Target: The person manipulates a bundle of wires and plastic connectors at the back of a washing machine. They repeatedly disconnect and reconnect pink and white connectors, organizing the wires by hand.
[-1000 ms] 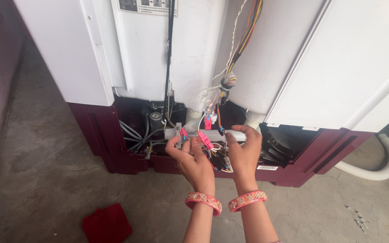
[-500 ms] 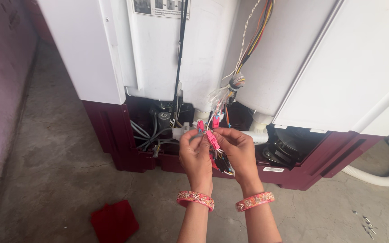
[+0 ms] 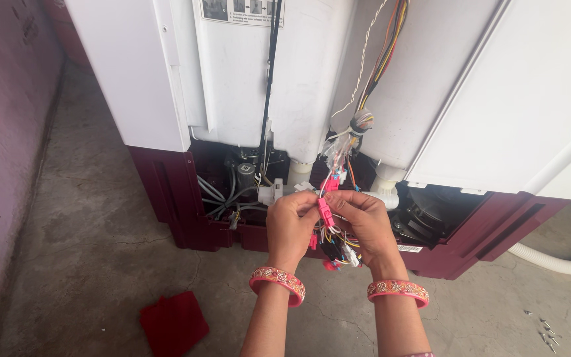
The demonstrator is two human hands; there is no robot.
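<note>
Hands meet just in front of the open base of the washing machine, and we have both of them on one small part. Our left hand and right hand are each pinched shut on the pink connector, fingertips pressed on it from either side, so it sits between the two hands and just below the wire bundle that hangs from the white body. More plugs and coloured wires dangle under our right palm. Behind them lie the dark red base frame, the black motor and a white drain hose curling off to the right. A red cloth lies on the concrete floor, and a few loose screws sit well apart. We judge this to be the stage of working the plug's two halves; whether joining or parting we cannot tell. The next move calls for a straight, even push or pull, without straining the thin wires.
</note>
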